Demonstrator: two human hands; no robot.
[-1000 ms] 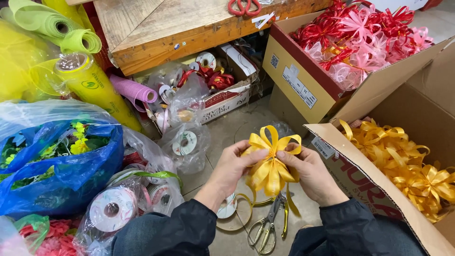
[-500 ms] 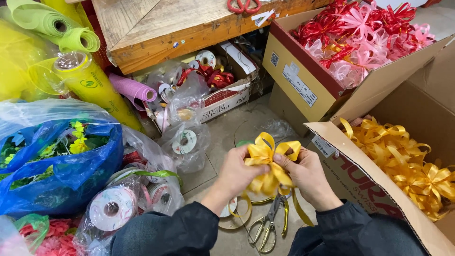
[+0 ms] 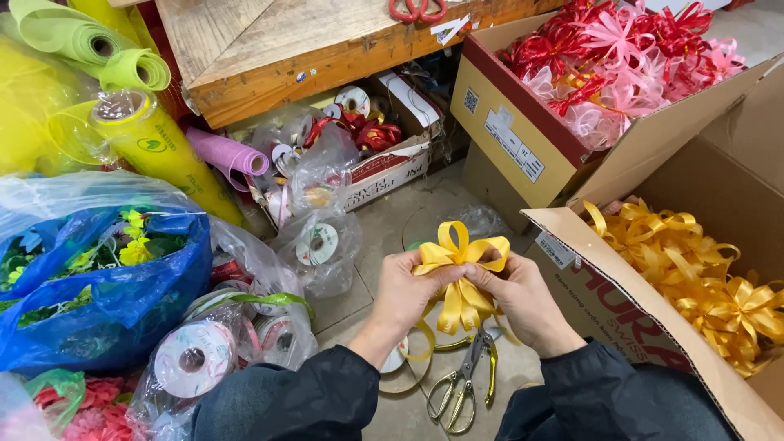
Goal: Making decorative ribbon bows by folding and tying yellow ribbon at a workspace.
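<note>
A yellow ribbon bow (image 3: 462, 260) with several loops is pinched at its centre between both my hands, and its tails hang down. My left hand (image 3: 407, 291) grips it from the left, while my right hand (image 3: 520, 299) holds it from the right. Below the hands, gold-handled scissors (image 3: 461, 386) lie on the floor beside a loose length of yellow ribbon. To the right, an open cardboard box (image 3: 621, 310) holds several finished yellow bows (image 3: 702, 269).
A second cardboard box (image 3: 523, 139) of red and pink bows stands behind. A wooden bench (image 3: 310, 49) carries red scissors (image 3: 416, 10). Ribbon spools in plastic bags (image 3: 245, 343), a blue bag of artificial flowers (image 3: 98, 278) and yellow-green rolls (image 3: 122, 106) crowd the left.
The bow has shifted slightly and been turned in my hands. My fingers have closed in tighter on its centre, and the loops now fan out higher above them.
</note>
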